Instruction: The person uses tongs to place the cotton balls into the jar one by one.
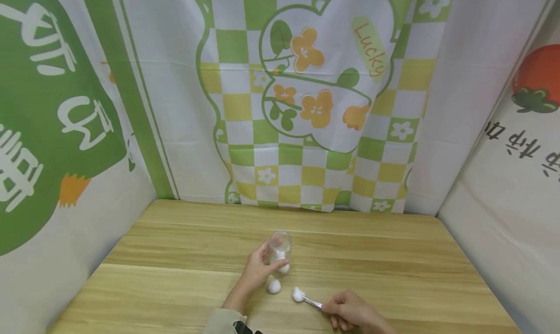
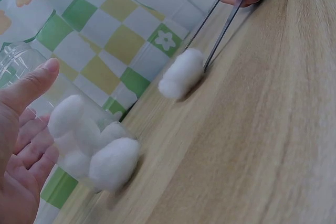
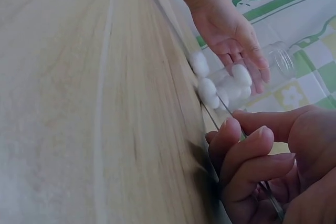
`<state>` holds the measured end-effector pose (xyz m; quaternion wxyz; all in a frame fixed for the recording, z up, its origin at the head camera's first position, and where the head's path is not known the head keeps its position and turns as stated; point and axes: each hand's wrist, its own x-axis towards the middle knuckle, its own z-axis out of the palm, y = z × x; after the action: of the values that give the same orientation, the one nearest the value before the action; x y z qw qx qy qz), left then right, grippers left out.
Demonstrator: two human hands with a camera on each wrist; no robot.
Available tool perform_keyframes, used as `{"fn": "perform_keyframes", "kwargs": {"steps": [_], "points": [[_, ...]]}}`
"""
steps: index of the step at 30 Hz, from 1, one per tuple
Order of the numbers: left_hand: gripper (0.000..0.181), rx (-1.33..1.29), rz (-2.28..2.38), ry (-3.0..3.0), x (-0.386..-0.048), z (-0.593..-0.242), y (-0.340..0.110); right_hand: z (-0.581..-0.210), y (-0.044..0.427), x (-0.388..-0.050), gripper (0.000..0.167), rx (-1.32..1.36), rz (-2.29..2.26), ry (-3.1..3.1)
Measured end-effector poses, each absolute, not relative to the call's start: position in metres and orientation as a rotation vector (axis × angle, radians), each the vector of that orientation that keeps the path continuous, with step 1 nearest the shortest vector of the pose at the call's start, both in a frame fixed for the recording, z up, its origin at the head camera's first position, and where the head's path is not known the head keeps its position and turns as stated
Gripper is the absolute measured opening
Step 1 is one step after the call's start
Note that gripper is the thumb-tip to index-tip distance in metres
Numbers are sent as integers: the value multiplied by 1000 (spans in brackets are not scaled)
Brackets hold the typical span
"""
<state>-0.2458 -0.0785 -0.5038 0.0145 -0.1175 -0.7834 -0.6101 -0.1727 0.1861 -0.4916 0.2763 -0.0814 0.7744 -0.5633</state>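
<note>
My left hand [image 1: 258, 268] holds a clear jar [image 1: 280, 241] upright on the table, thumb on one side and fingers on the other. Several white cotton balls [image 2: 71, 116] lie inside it. One loose cotton ball [image 1: 274, 286] sits on the wood in front of the jar. To the right, my right hand [image 1: 350, 308] grips metal tweezers [image 1: 312, 302]. Their tips are at another cotton ball [image 2: 181, 73], one on either side of it in the left wrist view. Whether that ball touches the table I cannot tell.
The wooden table [image 1: 393, 256] stretches out around both hands. Behind it hangs a green-and-yellow checked curtain [image 1: 306, 178], with printed cloth [image 1: 503, 202] at the sides. A dark watch band [image 1: 242, 327] circles the left wrist near a pale sleeve [image 1: 218, 322].
</note>
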Motion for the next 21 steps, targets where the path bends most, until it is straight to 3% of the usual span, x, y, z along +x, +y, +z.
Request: {"fn": "perform_keyframes", "kwargs": {"steps": [21], "points": [[80,-356,-1910,-2460,-246,-504,-79,-490,186,-182,22,-184,-1553,2140]]}}
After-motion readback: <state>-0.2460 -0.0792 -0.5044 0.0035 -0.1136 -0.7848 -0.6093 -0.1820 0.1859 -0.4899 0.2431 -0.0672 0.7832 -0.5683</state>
